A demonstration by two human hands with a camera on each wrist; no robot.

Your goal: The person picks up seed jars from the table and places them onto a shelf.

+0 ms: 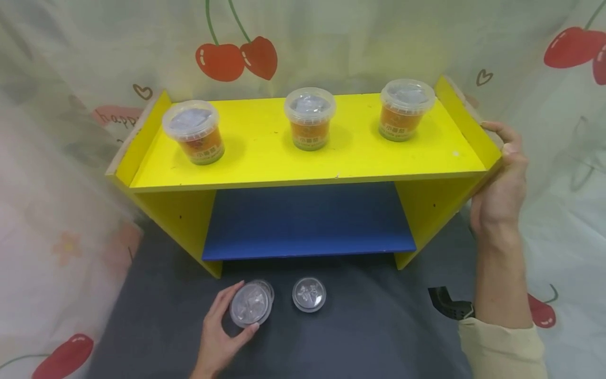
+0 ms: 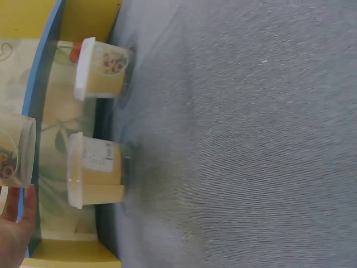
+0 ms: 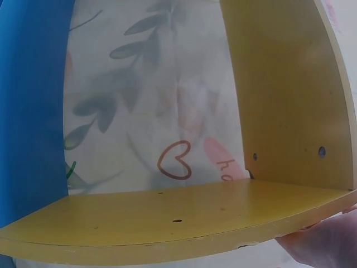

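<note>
Pinching a tub (image 1: 249,303), left hand (image 1: 219,329) (gap to blue board (image 1: 310,221)); right hand (image 1: 504,181) gripping shelf edge (image 1: 466,112).

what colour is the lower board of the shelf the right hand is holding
Blue; the lower board shows best in the head view.

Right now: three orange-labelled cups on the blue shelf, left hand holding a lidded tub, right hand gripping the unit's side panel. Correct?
Wrong shelf. The three orange-labelled cups stand on the yellow upper shelf, not the blue shelf; the head view shows it. Rest stands: left hand holding a lidded tub, right hand gripping the side panel.
</note>
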